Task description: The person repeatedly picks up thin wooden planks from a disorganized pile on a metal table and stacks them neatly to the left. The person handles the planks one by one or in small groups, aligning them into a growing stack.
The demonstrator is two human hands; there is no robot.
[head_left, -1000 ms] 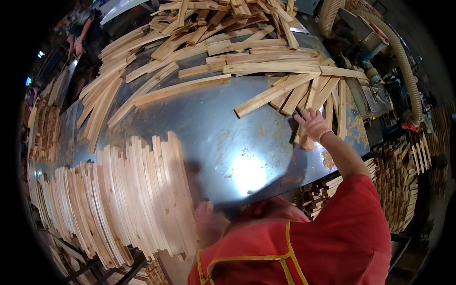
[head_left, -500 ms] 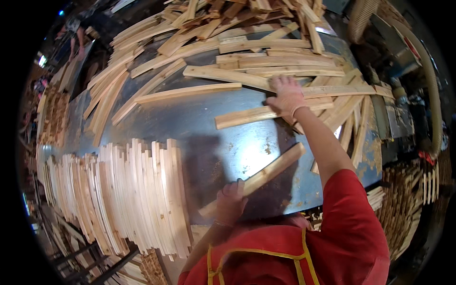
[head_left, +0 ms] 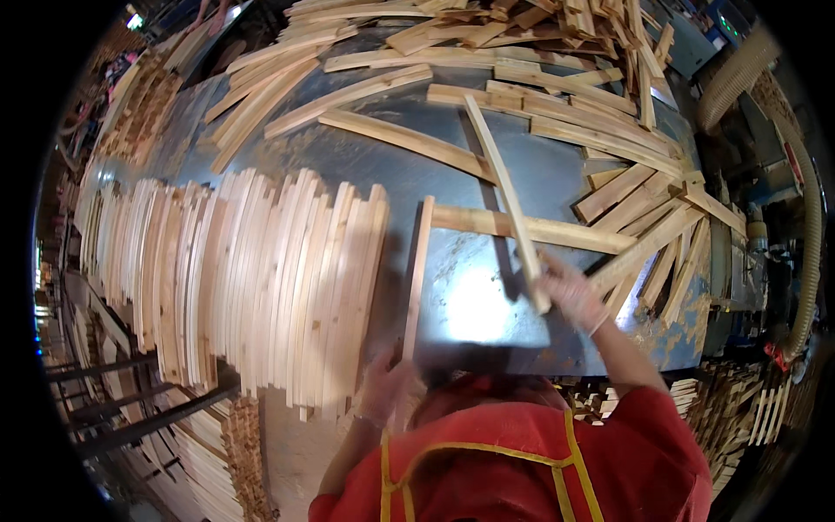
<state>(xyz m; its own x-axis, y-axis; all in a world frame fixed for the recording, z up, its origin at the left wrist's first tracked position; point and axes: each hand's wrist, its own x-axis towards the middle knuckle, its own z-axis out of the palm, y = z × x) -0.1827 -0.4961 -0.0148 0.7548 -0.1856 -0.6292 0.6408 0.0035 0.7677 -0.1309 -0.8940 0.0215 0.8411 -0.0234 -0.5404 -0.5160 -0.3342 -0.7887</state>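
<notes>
Pale slat (head_left: 508, 194) clasped in right hand (head_left: 571, 296), narrow slat (head_left: 419, 274) gripped by left hand (head_left: 384, 384), lower end blurred

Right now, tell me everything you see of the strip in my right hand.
The strip is long, narrow and straight-looking, seemingly bare pale wood. Your right hand grips it near its near end; the far end points away, slightly left. It crosses in front of several boards on the table. A dark shadow beside it suggests it is at least partly raised. Whether it touches any board, I can't tell.
</notes>
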